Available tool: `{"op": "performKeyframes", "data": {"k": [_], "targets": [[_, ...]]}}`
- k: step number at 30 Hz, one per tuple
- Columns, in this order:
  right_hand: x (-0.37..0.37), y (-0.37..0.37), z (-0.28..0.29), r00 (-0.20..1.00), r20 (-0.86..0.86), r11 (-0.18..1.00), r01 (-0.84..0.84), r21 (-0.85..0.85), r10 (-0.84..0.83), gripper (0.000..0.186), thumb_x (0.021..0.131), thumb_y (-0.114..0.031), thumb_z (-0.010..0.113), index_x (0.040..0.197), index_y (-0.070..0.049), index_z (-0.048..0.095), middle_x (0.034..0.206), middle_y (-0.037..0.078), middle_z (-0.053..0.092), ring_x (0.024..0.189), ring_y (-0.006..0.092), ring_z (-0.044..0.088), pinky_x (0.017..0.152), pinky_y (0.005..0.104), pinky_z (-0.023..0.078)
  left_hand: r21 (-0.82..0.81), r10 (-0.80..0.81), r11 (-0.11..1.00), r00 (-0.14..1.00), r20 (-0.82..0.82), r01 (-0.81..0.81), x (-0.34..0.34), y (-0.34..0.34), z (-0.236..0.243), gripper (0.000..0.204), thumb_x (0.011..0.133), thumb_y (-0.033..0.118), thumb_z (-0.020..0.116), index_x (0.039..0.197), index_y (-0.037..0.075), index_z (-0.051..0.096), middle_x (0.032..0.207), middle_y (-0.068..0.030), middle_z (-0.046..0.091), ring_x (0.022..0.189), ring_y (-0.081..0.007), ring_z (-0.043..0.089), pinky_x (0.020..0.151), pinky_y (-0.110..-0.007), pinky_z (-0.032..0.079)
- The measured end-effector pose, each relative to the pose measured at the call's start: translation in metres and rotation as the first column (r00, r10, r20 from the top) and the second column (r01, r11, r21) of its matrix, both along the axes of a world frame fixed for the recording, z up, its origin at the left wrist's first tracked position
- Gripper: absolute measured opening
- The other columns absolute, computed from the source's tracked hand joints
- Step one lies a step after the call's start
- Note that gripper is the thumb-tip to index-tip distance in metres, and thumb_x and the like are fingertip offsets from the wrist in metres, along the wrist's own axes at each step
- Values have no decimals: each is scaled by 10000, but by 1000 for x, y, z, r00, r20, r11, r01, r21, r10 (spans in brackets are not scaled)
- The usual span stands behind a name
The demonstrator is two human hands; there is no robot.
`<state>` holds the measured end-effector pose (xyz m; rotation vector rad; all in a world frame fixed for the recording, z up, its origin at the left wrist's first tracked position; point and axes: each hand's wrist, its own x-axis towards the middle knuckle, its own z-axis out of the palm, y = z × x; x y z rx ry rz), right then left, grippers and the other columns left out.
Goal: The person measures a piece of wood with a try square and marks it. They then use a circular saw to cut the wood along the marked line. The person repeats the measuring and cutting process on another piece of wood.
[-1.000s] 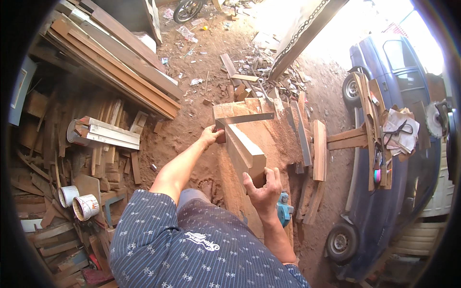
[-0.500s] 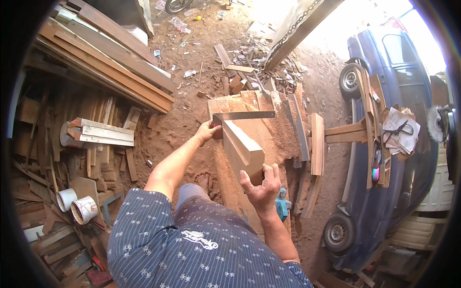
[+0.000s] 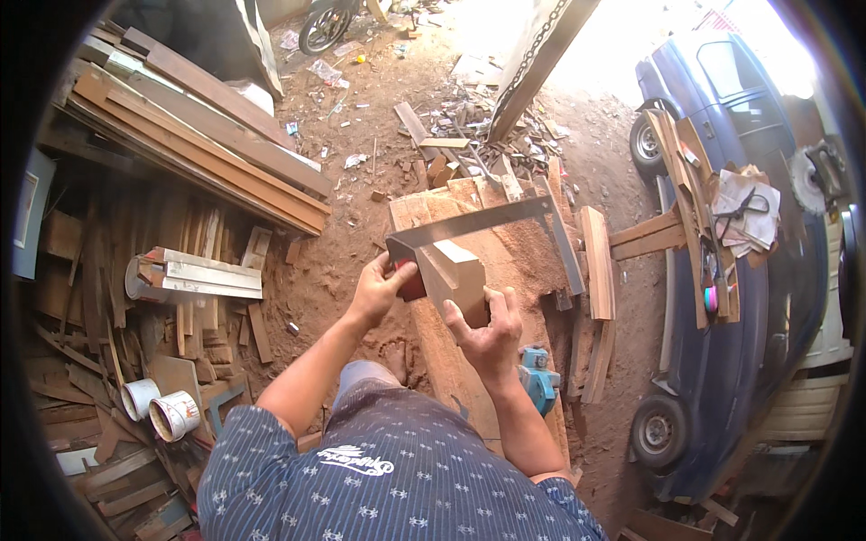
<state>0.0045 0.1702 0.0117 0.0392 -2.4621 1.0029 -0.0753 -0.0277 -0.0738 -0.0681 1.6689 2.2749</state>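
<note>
My left hand [image 3: 375,290] is closed round the dark red stock of a try square [image 3: 478,223]. Its long metal blade reaches out to the right, across the top of a short wooden beam [image 3: 462,293]. The beam has a step cut along its upper edge, and its end face points toward me. My right hand [image 3: 490,341] grips this near end, thumb on the left and fingers on the right. The square's stock lies along the beam's left side. Whether the blade touches the wood all the way across, I cannot tell.
Below is a sawdust-covered wooden bench [image 3: 442,370], with a teal power tool [image 3: 539,382] by my right forearm. Timber offcuts [image 3: 597,266] line its right side. Stacked boards [image 3: 198,135] and white buckets [image 3: 173,415] stand left. A blue vehicle [image 3: 722,379] is at right.
My left hand has drawn the try square nearer to me, toward the beam's near end. The blade now slants up to the right. My right hand still holds the beam.
</note>
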Motion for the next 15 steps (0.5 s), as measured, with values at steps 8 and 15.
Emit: {"op": "performKeyframes", "data": {"k": [8,15], "targets": [[9,-8,-5,999,-35,999,-34,-30,33,453,790,-325,854,966,50,670,885,159,595,697,307,640,575,412,524,38,-53,998,997,-56,55,33,12,59,297,1001,78,674,1282,-5,626,1134,-68,725,986,-103,676,890,-281,581],[19,-9,-10,998,-55,999,-28,-23,27,436,793,-335,848,934,33,663,872,151,594,691,316,635,576,425,519,6,-93,996,995,-38,93,39,15,62,296,1002,82,674,1284,2,630,1143,-48,722,983,-91,665,885,-271,573]]}}
